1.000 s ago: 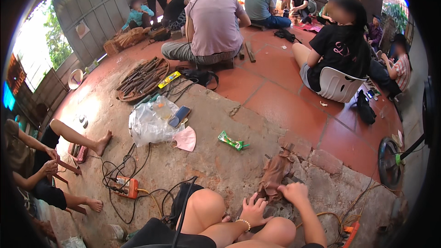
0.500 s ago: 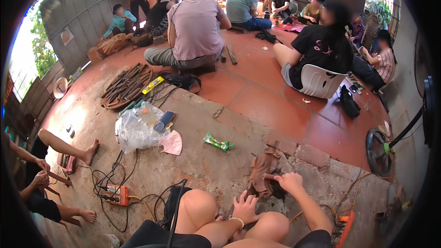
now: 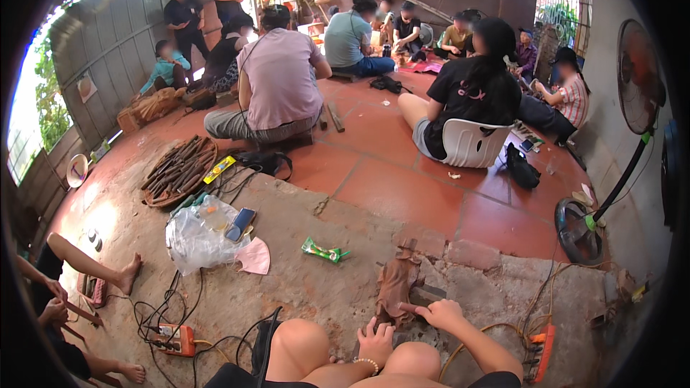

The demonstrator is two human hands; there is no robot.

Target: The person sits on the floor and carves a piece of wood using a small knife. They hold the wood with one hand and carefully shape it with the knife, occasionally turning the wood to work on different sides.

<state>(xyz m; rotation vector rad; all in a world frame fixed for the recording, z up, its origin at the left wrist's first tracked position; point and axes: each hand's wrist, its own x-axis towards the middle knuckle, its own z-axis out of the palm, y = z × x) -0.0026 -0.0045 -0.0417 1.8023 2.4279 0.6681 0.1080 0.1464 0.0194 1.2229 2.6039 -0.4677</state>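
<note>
In front of my knees stands a rusty brown object, rather like a small vise; its exact kind is unclear. My right hand is closed round the end of a short reddish-brown stick, which points left against the rusty object's near side. A dark flat bar sticks out just beyond that hand. Nearer to me, my left hand, with a beaded bracelet on its wrist, has its fingers spread by the object's base. I see nothing held in it; its underside is hidden.
Cables run from an orange power strip at left and another strip at right. Beyond lie a clear plastic bag, a phone, a pink mask, a green wrapper and a basket of sticks. Several people sit around.
The whole view has shifted, with things appearing further left and more of the far wall showing. Both hands keep nearly the same places by the rusty object; the dark bar shows more plainly.
</note>
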